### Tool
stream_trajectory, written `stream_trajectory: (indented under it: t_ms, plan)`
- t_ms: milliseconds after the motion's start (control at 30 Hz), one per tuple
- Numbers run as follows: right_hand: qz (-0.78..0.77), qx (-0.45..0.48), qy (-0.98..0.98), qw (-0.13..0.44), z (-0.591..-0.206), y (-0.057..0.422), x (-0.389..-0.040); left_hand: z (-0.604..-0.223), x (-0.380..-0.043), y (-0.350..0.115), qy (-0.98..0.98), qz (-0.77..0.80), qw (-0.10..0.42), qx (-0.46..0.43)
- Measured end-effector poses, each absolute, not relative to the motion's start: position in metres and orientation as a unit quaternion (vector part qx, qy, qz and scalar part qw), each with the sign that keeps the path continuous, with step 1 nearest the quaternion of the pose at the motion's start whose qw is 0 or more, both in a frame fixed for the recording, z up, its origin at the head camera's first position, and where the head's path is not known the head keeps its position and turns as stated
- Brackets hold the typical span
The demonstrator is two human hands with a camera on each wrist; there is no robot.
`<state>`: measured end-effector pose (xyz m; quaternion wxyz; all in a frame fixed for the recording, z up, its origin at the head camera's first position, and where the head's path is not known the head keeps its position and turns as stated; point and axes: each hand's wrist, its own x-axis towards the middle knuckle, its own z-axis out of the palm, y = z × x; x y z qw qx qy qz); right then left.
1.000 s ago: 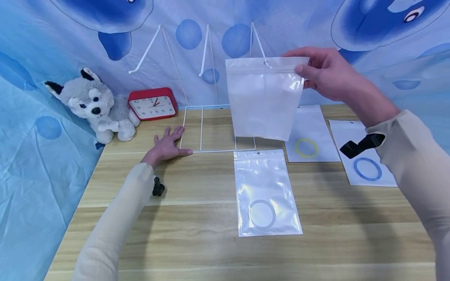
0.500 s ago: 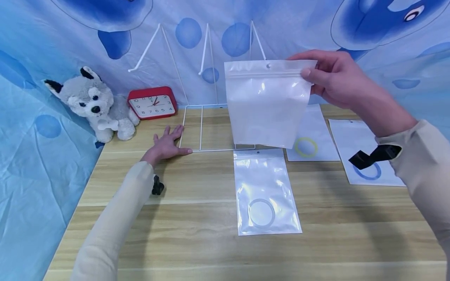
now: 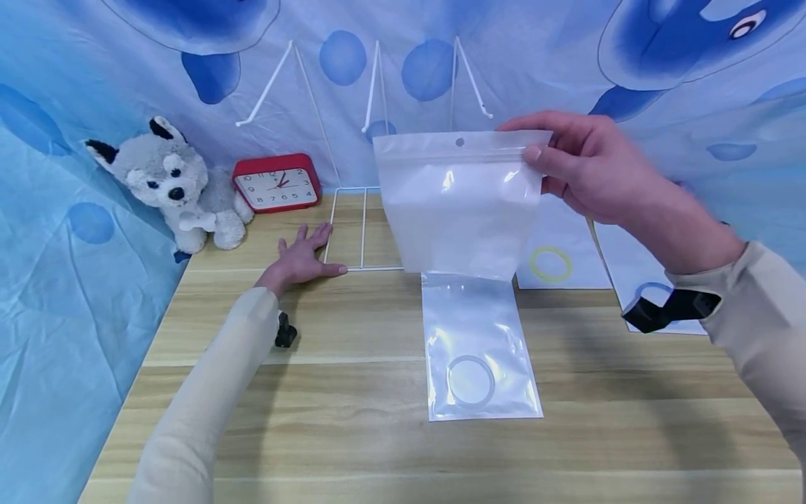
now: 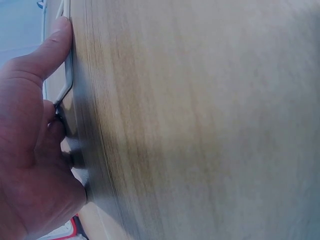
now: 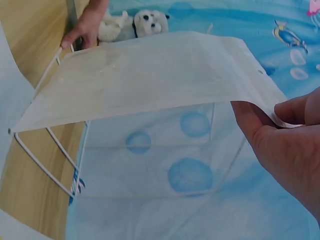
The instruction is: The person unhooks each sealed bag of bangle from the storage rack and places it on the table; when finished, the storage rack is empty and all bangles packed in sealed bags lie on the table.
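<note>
My right hand [image 3: 588, 157] pinches the upper right corner of a white zip bag [image 3: 460, 203] between thumb and fingers. The bag hangs with a round hole in its top strip, below and apart from the right hook of a white wire display rack [image 3: 362, 231]. In the right wrist view the bag [image 5: 150, 75] stretches away from the fingers, over the rack's base. My left hand [image 3: 299, 262] lies with spread fingers at the base's left front corner; the left wrist view shows its thumb along the wire. The bag's lower edge hides the top of a clear-fronted bag [image 3: 481, 329] with a whitish ring.
To the right lie a bag with a yellow ring [image 3: 560, 231] and another with a blue ring [image 3: 630, 266], partly behind my right arm. A red clock [image 3: 277, 183] and a plush husky [image 3: 173, 189] stand back left. A blue patterned curtain [image 3: 535, 42] closes the back.
The white bag has come off the rack's right hook and moved down, toward me and slightly left with my right hand. My left hand stays on the base.
</note>
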<state>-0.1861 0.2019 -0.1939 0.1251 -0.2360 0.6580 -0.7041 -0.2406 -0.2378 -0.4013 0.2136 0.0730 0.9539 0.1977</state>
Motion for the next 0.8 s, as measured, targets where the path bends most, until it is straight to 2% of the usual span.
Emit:
stream_trajectory:
  t_ms: [200,800]
  plan:
    - [-0.726,-0.266,0.616,0.151,-0.2,0.187,-0.177,-0.401,-0.24,-0.238,0.953,0.203,0.212,0.074]
    - [-0.739,-0.255,0.591,0.2,-0.231,0.135,-0.15,-0.401,-0.241,-0.244,0.956,0.195,0.195,0.096]
